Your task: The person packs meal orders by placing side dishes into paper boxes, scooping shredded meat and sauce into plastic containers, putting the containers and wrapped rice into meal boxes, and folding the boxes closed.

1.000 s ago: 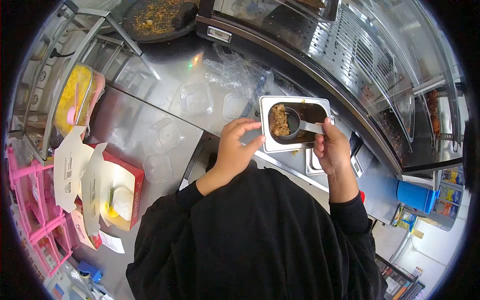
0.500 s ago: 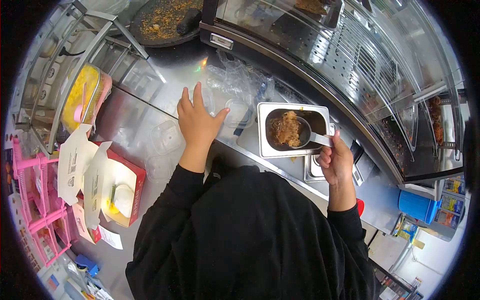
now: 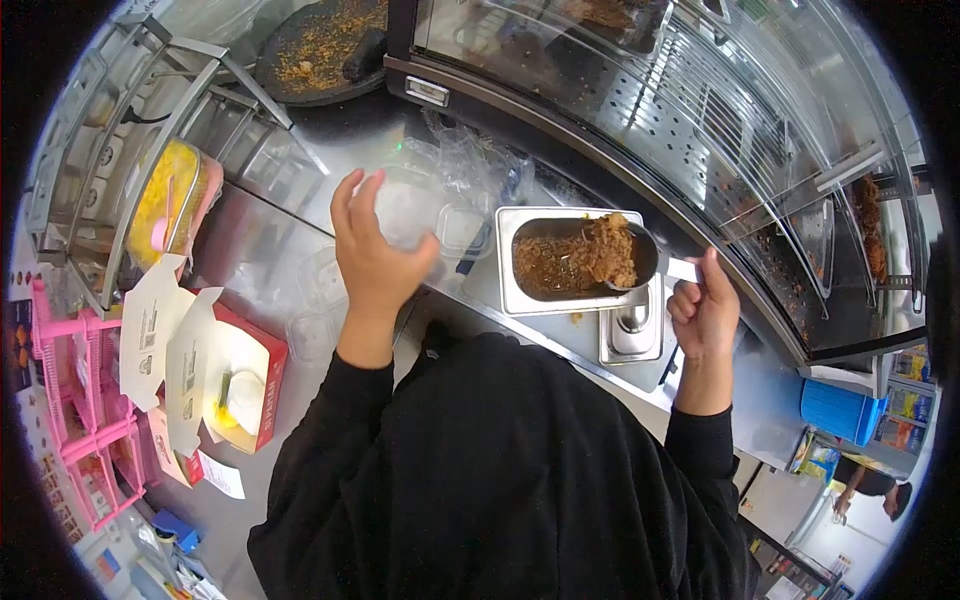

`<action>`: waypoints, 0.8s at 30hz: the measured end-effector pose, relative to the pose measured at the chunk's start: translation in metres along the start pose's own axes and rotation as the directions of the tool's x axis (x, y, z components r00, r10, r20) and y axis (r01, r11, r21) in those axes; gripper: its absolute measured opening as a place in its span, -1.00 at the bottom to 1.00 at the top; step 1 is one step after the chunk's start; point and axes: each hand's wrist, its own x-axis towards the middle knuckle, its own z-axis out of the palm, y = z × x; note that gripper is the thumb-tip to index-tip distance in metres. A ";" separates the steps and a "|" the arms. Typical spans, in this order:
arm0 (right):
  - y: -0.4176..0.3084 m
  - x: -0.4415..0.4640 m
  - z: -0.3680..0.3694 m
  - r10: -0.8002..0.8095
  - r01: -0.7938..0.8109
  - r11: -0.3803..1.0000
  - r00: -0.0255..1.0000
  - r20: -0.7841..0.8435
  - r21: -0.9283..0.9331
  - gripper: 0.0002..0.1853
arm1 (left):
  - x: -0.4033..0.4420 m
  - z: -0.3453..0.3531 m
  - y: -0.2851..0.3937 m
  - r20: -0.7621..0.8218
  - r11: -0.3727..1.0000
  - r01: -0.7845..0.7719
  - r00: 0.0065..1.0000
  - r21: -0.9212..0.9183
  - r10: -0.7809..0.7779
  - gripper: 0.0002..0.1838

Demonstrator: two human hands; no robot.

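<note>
Your right hand (image 3: 706,315) grips a filled scoop (image 3: 647,260), more food (image 3: 548,264) lies in the pan (image 3: 508,297), and your left hand's (image 3: 375,262) grip is unclear.

Left hand (image 3: 382,255) near clear container (image 3: 463,230), right hand (image 3: 704,308) holding scoop (image 3: 647,264), steel pan (image 3: 507,262)

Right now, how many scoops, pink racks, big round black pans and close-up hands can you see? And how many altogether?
Scoops: 1, the scoop
Pink racks: 1, the rack
Round black pans: 1, the pan
Close-up hands: 2, the left hand and right hand
Total: 5
</note>
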 end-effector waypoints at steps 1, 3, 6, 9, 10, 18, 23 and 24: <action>-0.008 -0.005 0.007 -0.002 0.002 1.000 1.000 -0.016 -0.010 -0.66 | 0.006 -0.010 0.014 0.010 0.992 -0.055 0.998 -0.112 0.057 -0.18; -0.023 -0.005 0.007 -0.011 0.011 1.000 0.999 0.038 -0.012 -0.68 | 0.023 -0.023 0.046 0.098 0.940 -0.203 0.966 -0.274 0.238 -0.13; -0.051 -0.013 0.019 -0.054 0.057 0.998 0.994 0.098 -0.030 -0.72 | 0.036 -0.012 0.073 0.200 0.830 -0.310 0.876 -0.464 0.439 -0.01; -0.066 -0.015 0.032 -0.029 0.046 0.992 0.989 0.145 -0.118 -0.71 | 0.040 0.006 0.092 0.237 0.759 -0.327 0.816 -0.563 0.528 0.10; -0.068 -0.014 0.033 -0.007 0.036 0.986 0.984 0.177 -0.164 -0.71 | 0.041 0.011 0.097 0.242 0.743 -0.328 0.804 -0.583 0.544 0.13; -0.060 -0.040 0.080 -0.268 0.497 0.308 0.864 0.427 -0.811 -0.72 | 0.026 0.043 0.111 0.090 0.637 -0.438 0.777 -0.634 0.623 0.25; -0.040 -0.072 0.079 -0.164 0.834 -0.422 0.317 0.934 -0.357 -0.77 | 0.018 0.049 0.106 -0.002 0.658 -0.407 0.851 -0.633 0.524 0.33; -0.040 -0.073 0.078 -0.161 0.838 -0.436 0.284 0.945 -0.327 -0.79 | 0.018 0.046 0.105 0.011 0.675 -0.402 0.855 -0.619 0.519 0.34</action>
